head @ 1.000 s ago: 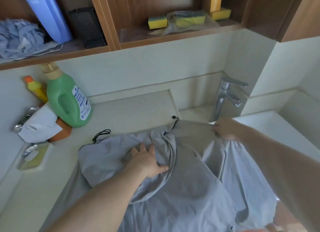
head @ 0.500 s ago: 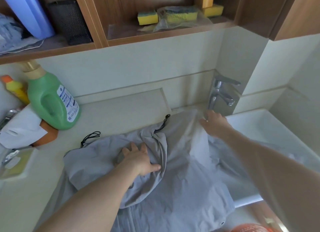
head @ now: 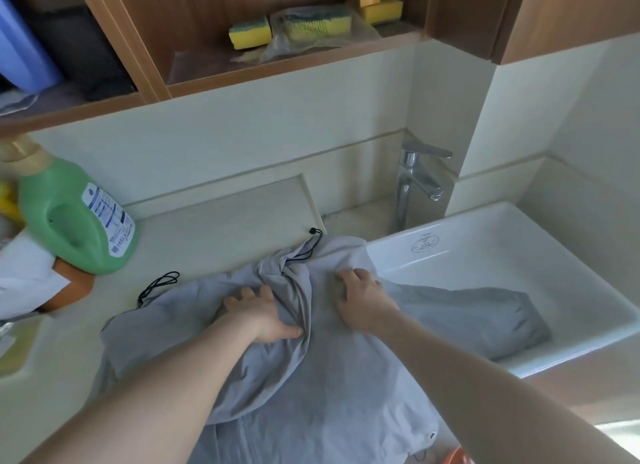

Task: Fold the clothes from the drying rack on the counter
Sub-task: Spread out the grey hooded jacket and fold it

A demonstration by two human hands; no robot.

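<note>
Pressing hands: left hand (head: 263, 313) and right hand (head: 363, 299) lie with fingers relaxed, flat on the grey garment (head: 311, 377).
Garment: spread at the tabletop (head: 214, 228) front edge, one part in the sink (head: 512, 242).

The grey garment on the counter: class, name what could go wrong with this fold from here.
1. Part of the garment hangs into the sink; it may slide in or get wet there.
2. The left hand presses bunched cloth, so creases may get folded in.
3. The loose cords lie at the edge and could get trapped in the fold.
</note>
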